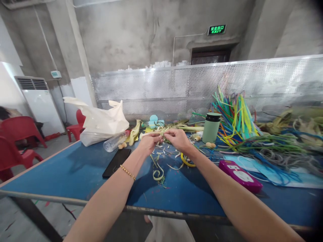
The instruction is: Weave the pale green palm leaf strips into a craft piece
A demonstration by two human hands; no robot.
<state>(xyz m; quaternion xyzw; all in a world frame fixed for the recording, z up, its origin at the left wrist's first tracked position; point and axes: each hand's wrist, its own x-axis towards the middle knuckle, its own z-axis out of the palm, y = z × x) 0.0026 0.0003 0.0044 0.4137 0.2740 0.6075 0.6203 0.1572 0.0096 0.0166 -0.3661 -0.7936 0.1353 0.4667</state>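
Observation:
My left hand (148,144) and my right hand (179,140) meet over the far middle of the blue table, fingertips pinched close together. Between them is a pale green husk strip (163,131), partly hidden by the fingers. Small pale scraps (165,150) lie scattered below the hands. Nearer to me, a curled pale strip (158,175) rests on the table beside thin green shreds. A yellow ring (187,160), perhaps a roll of tape, is partly covered by my right forearm.
Left stand a white plastic bag (103,122), a clear bottle (114,142) and a black phone (117,162). To the right are a green tumbler (211,129), colourful pipe cleaners (239,116), tangled cords (275,158) and a purple device (239,176). A perforated metal panel (151,90) rises behind.

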